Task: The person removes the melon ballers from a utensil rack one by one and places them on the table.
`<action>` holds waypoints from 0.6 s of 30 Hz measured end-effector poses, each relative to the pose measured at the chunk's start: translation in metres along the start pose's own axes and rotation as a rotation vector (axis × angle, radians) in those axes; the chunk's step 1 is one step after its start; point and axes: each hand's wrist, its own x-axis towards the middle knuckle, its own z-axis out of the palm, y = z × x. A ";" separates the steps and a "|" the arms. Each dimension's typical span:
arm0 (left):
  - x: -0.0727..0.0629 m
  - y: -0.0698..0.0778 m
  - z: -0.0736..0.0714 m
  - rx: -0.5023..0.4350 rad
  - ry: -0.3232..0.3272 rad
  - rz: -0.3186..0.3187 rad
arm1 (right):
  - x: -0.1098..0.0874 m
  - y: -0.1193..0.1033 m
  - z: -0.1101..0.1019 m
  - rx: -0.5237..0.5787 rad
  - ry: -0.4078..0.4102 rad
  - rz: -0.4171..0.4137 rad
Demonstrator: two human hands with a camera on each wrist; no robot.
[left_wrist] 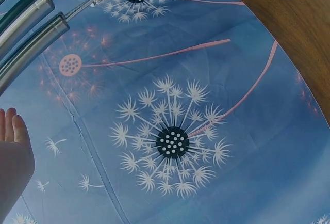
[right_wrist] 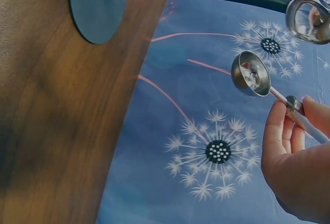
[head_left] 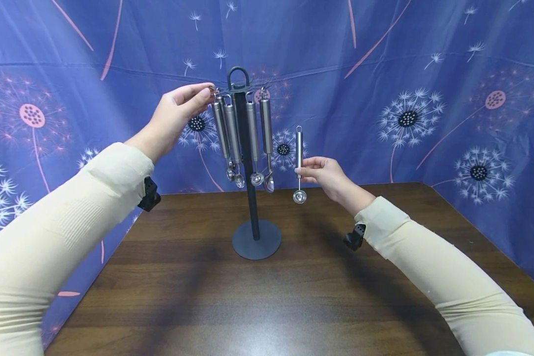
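the left hand (head_left: 178, 111) is raised at the upper left of the black stand (head_left: 252, 202), its thumb and fingertips pinching the outer end of one of the hooks near the top. in the left wrist view only part of that hand shows, and its grasp cannot be made out there.

the right hand (head_left: 327, 177) grasps a metal scoop (head_left: 299, 157) by the lower part of its handle, between thumb and fingers. the scoop is in the air to the right of the stand, apart from it, and stands upright, with the loop at the top and the round bowl (head_left: 299, 197) at the bottom. the right wrist view shows the shiny hollow of the bowl.

several metal spoons (head_left: 252, 131) hang by their loops from the hooks around the top of the stand, handles up and bowls down, close beside one another. the stand has an arched loop at its top and a round flat base (head_left: 256, 247) resting on the brown wooden surface (head_left: 338, 306). behind it hangs a blue cloth (head_left: 316, 49) with a dandelion pattern. both arms wear cream sleeves (head_left: 93, 198), with a small black camera (head_left: 150, 194) at each wrist.
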 end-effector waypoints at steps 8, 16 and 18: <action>0.001 0.000 0.000 -0.002 0.011 0.004 | 0.002 0.014 0.000 -0.005 -0.014 0.052; 0.000 0.000 0.002 -0.027 0.025 0.009 | 0.003 0.033 -0.001 -0.028 -0.016 0.127; 0.000 0.000 0.002 -0.034 0.024 0.007 | 0.003 0.038 -0.001 -0.019 -0.013 0.144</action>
